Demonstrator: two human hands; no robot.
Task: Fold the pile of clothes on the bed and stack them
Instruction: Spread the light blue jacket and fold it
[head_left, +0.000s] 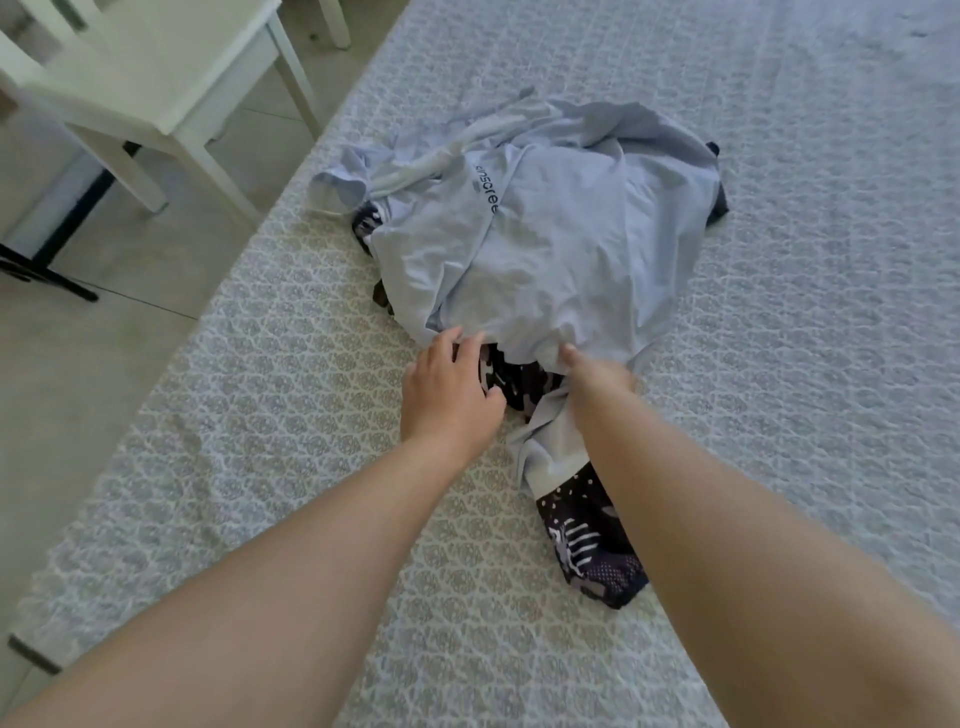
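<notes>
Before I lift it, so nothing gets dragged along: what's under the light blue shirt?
A dark patterned garment pokes out beneath the light blue shirt near both hands and at its left edge. How many pieces lie underneath is hidden by the shirt.

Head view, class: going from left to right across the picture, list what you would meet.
White chair → left hand → light blue shirt; the right hand and the dark patterned garment overlap it, all on the patterned bed.
</notes>
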